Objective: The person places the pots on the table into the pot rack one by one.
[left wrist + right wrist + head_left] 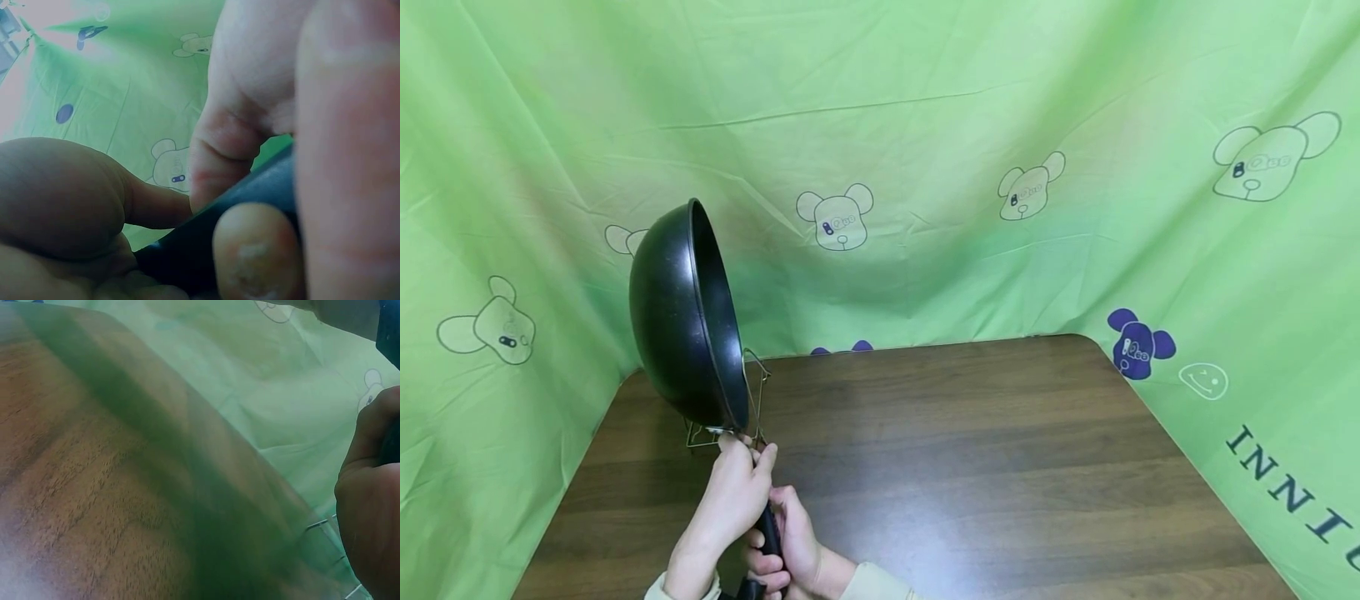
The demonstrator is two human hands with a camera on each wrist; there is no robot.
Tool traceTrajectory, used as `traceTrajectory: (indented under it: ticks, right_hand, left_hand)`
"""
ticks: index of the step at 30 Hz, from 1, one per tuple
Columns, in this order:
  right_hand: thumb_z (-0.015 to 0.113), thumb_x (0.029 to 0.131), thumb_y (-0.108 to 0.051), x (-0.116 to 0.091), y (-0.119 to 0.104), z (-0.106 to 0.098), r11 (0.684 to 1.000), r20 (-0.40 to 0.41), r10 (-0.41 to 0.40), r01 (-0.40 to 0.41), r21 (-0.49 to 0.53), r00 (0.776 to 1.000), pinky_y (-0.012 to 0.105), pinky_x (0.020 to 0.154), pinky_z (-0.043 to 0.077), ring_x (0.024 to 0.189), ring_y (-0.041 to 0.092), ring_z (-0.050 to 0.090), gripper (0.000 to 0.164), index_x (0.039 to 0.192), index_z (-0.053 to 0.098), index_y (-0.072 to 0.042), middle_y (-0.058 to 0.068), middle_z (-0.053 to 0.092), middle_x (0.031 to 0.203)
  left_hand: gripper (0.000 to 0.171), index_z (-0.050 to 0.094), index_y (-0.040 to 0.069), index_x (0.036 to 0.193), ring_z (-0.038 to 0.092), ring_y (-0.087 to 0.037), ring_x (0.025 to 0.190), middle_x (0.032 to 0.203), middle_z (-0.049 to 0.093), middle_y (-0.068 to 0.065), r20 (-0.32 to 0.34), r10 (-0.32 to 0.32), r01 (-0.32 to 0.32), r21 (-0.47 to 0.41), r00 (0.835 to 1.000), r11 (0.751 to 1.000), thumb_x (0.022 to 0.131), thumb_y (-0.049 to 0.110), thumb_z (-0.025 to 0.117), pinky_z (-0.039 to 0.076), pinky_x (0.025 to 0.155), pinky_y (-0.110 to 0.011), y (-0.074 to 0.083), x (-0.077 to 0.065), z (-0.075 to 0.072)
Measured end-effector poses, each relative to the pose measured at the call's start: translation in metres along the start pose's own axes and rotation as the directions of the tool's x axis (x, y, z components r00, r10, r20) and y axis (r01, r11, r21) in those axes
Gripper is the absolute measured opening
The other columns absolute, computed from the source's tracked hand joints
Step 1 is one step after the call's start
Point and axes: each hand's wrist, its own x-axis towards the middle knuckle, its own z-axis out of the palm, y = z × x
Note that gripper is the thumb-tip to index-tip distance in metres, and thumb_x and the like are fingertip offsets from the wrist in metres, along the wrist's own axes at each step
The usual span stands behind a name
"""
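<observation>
A black wok (673, 317) is held up on its side over the table's left part, its opening turned to the right and its handle (769, 533) pointing down toward me. My left hand (737, 483) pinches it where the handle meets the bowl. Lower down, my right hand (797, 537) grips the black handle, fingers wrapped around it. In the left wrist view, fingers (256, 256) lie close against the dark handle (187, 244). Only part of the right hand (375, 506) shows at the edge of the right wrist view.
A thin gold wire rack (760, 392) stands on the brown wooden table (970, 467) behind the wok, partly hidden by it. Green cloth (910, 108) printed with bear faces hangs around the table's back and sides.
</observation>
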Motion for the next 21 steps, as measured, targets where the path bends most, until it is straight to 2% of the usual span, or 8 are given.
traceTrajectory:
  ticks: [12, 18, 21]
  right_hand:
    - [0.018, 0.087, -0.057, -0.0003, -0.0017, 0.0022, 0.999, -0.017, 0.028, -0.028, 0.023, 0.999, 0.020, 0.033, 0.020, 0.031, -0.001, 0.023, 0.045, 0.061, 0.034, -0.025, -0.014, 0.028, 0.042]
    - [0.018, 0.087, -0.057, 0.0004, -0.0005, 0.0030, 1.000, -0.021, 0.016, -0.015, 0.025, 1.000, 0.019, 0.033, 0.021, 0.032, -0.001, 0.023, 0.045, 0.061, 0.034, -0.024, -0.014, 0.028, 0.042]
    - [0.018, 0.088, -0.056, 0.0013, 0.0008, 0.0034, 1.000, -0.028, 0.006, -0.006, 0.025, 1.000, 0.018, 0.032, 0.019, 0.031, -0.001, 0.022, 0.045, 0.060, 0.034, -0.024, -0.014, 0.028, 0.041]
  left_hand:
    - [0.025, 0.038, -0.007, 0.103, 0.048, -0.014, 0.061, 0.082, 0.051, -0.011, 0.018, 0.011, -0.011, 0.018, 1.000, 1.000, 0.096, 0.011, 0.054, 0.041, 0.055, -0.027, -0.0008, 0.0003, 0.0005]
    - [0.017, 0.048, -0.001, 0.084, 0.043, -0.015, 0.058, 0.083, 0.045, -0.012, 0.014, 0.036, -0.037, 0.045, 0.999, 0.998, 0.095, 0.009, 0.055, 0.038, 0.054, -0.027, -0.0006, 0.0005, 0.0008]
    - [0.017, 0.047, -0.002, 0.088, 0.045, -0.015, 0.059, 0.084, 0.045, -0.013, 0.021, 0.024, -0.025, 0.041, 0.999, 0.999, 0.095, 0.010, 0.055, 0.039, 0.054, -0.028, -0.0006, 0.0002, 0.0006]
